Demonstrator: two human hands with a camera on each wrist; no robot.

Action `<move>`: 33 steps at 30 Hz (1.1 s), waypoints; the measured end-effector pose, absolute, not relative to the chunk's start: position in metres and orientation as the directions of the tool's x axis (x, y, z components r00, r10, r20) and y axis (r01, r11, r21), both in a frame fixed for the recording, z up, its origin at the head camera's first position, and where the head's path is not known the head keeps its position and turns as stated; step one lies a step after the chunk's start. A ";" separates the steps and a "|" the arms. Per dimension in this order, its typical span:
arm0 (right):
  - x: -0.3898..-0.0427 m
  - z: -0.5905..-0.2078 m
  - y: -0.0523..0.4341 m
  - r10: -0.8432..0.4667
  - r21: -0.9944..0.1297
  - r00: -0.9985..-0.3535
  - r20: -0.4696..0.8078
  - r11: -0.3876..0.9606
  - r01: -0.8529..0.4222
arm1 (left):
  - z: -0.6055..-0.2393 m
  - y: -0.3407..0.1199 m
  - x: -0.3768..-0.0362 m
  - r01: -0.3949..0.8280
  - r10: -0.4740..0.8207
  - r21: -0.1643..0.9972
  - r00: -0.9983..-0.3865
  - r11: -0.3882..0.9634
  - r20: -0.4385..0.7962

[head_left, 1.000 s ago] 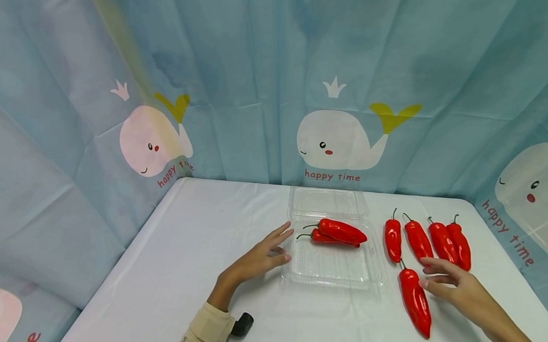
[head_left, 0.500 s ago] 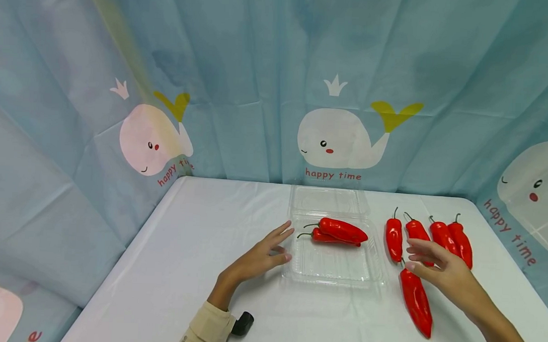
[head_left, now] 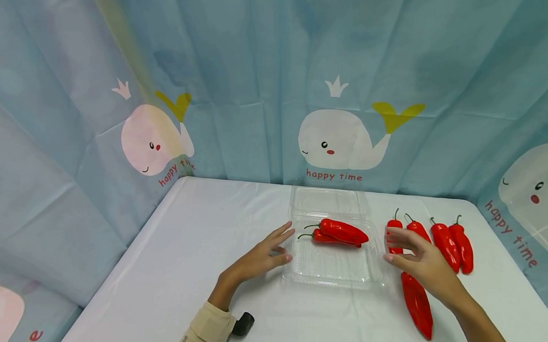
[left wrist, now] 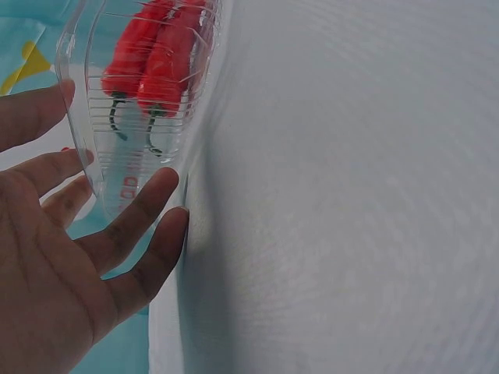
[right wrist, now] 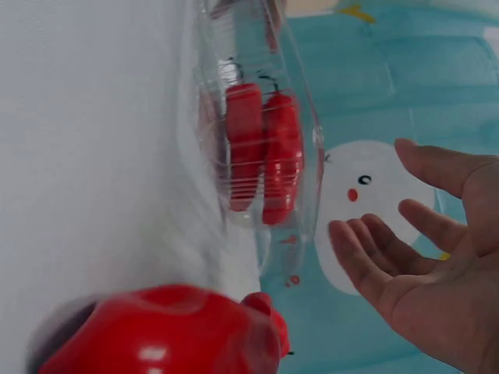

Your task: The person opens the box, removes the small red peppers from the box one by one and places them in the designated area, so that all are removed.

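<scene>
A clear plastic clamshell box (head_left: 331, 267) lies with its lid (head_left: 328, 200) folded back. Inside the base, a red pepper (head_left: 344, 231) with a green stem overlaps others beneath it. My left hand (head_left: 259, 257) stands at the box's left side, fingers spread and fingertips right at the rim. My right hand (head_left: 422, 264) hovers just right of the box, fingers loosely bent, with nothing in its grasp. It partly hides two peppers behind it, one of them a red pepper (head_left: 394, 223). Below it lies another red pepper (head_left: 417, 307), its stem end covered by the hand.
Two more red peppers, the nearer one a long pepper (head_left: 446, 245), lie toward the table's right edge. A white cloth (head_left: 199, 229) covers the table. A blue whale-print curtain (head_left: 243, 134) hangs behind and at the sides.
My right hand has moved left from beside the lower pepper toward the box's right edge, carrying nothing. My left hand and the peppers have stayed in place.
</scene>
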State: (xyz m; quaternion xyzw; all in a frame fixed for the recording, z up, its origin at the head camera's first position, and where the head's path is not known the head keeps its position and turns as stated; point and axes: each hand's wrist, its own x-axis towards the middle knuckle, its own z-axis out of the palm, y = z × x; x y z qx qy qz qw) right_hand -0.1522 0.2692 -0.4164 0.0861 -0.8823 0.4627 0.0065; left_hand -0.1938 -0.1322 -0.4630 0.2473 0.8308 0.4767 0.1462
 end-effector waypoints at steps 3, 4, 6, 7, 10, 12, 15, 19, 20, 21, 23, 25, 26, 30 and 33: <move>-0.157 -0.416 0.263 -0.179 -0.821 -0.980 0.084 0.545 -0.169 | -0.463 -0.132 -0.193 0.267 0.549 0.866 -0.836 0.423 -0.011; -0.159 -0.417 0.261 -0.187 -0.824 -0.979 0.086 0.539 -0.175 | -0.463 -0.132 -0.194 0.266 0.550 0.867 -0.835 0.422 -0.011; -0.161 -0.418 0.257 -0.203 -0.827 -0.974 0.097 0.528 -0.192 | -0.463 -0.132 -0.194 0.267 0.551 0.868 -0.834 0.419 -0.010; -0.163 -0.418 0.254 -0.210 -0.827 -0.972 0.107 0.524 -0.204 | -0.463 -0.132 -0.194 0.267 0.552 0.868 -0.834 0.418 -0.009; -0.166 -0.420 0.248 -0.223 -0.826 -0.964 0.142 0.511 -0.240 | -0.462 -0.132 -0.194 0.270 0.553 0.868 -0.833 0.418 -0.007; -0.167 -0.421 0.245 -0.237 -0.829 -0.958 0.163 0.493 -0.263 | -0.462 -0.132 -0.193 0.270 0.553 0.867 -0.833 0.419 -0.007; -0.170 -0.423 0.240 -0.250 -0.844 -0.953 0.171 0.461 -0.272 | -0.462 -0.132 -0.194 0.272 0.553 0.866 -0.833 0.420 -0.007; -0.173 -0.425 0.232 -0.253 -0.851 -0.952 0.171 0.450 -0.272 | -0.463 -0.132 -0.194 0.275 0.553 0.864 -0.833 0.422 -0.005; -0.174 -0.425 0.230 -0.252 -0.849 -0.953 0.171 0.453 -0.272 | -0.463 -0.132 -0.194 0.276 0.552 0.863 -0.834 0.423 -0.004; -0.175 -0.426 0.228 -0.251 -0.846 -0.953 0.170 0.459 -0.272 | -0.463 -0.132 -0.194 0.277 0.552 0.862 -0.834 0.424 -0.003; -0.177 -0.427 0.223 -0.252 -0.839 -0.953 0.170 0.470 -0.274 | -0.463 -0.132 -0.194 0.278 0.552 0.861 -0.834 0.425 -0.003; -0.179 -0.429 0.219 -0.253 -0.832 -0.952 0.173 0.480 -0.278 | -0.463 -0.133 -0.194 0.278 0.552 0.862 -0.834 0.425 -0.003; -0.181 -0.430 0.218 -0.253 -0.828 -0.951 0.177 0.485 -0.283 | -0.463 -0.133 -0.194 0.278 0.552 0.862 -0.834 0.424 -0.003; -0.186 -0.434 0.211 -0.257 -0.812 -0.945 0.203 0.495 -0.310 | -0.462 -0.132 -0.193 0.275 0.551 0.864 -0.834 0.422 -0.003; -0.188 -0.436 0.207 -0.257 -0.797 -0.941 0.219 0.510 -0.324 | -0.462 -0.132 -0.193 0.277 0.553 0.864 -0.833 0.421 -0.003</move>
